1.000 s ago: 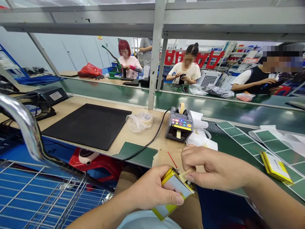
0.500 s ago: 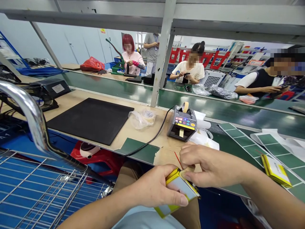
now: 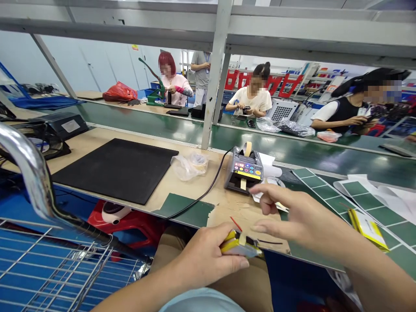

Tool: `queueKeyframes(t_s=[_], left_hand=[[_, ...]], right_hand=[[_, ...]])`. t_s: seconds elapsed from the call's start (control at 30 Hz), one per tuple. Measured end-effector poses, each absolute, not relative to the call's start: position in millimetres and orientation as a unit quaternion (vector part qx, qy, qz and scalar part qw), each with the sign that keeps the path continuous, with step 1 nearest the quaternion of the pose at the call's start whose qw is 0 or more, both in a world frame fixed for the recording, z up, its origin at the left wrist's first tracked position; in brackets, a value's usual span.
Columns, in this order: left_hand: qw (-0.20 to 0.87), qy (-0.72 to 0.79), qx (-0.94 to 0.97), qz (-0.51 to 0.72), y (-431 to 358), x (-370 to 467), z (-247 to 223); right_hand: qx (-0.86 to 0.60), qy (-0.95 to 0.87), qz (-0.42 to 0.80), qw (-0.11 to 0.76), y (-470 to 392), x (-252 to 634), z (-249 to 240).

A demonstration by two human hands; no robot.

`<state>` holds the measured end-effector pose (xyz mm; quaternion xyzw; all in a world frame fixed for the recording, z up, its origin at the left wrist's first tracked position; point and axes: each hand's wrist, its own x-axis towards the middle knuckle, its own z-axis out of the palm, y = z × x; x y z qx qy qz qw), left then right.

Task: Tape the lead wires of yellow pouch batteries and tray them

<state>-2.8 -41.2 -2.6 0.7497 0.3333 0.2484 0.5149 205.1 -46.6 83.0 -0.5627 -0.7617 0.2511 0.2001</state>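
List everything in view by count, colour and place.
Held battery pack: 1, yellow-silver, in left hand
Tape dispenser: 1, grey, on bench centre
Tape strips: 2, cream, held pack and dispenser mouth
Resting battery pack: 1, yellow-white, bench right
Panelled sheets: at least 2, green-white, bench right
Mat: 1, black, bench left
Plastic bag: 1, clear, between mat and dispenser
Cable: 1, black, dispenser to bench edge
Stool: 1, red, beneath bench
Wire cart: 1, chrome, lower left
Carrier bag: 1, red, background left
Shelf frame: 1, grey, overhead
Co-workers: 4, pink, grey, cream, black clothing, background
Shelf goods: uncounted, multicoloured, background right, too small to tell
Left hand: 1, bare, gripping held pack
Right hand: 1, bare, thumb and fingers apart, above bench
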Motion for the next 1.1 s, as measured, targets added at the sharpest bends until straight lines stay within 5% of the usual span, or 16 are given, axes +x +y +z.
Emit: queueKeyframes(t_s=[0.23,0.33,0.43,0.6,0.87,1.1], left_hand=[[0.491,0.345,0.744,0.295,-37,3,-17],[0.464,0.337,0.760,0.307,-34,5,-19],[0.459,0.319,0.768,0.313,-31,5,-22],[0.477,0.327,0.753,0.315,-29,5,-26],[0.439,0.329,0.768,0.331,-27,9,-31],[0.417,0.286,0.789,0.349,-25,9,-30]], right_hand=[[-0.461,-0.564,0.584,0.359,-57,188,31],[-0.435,-0.548,0.592,0.400,-59,181,24],[-0.466,-0.590,0.570,0.332,-59,192,30],[-0.582,-0.703,0.297,0.281,-60,211,47],[-0.445,-0.584,0.546,0.403,-59,177,31],[-0.444,-0.496,0.571,0.481,-61,173,5]])
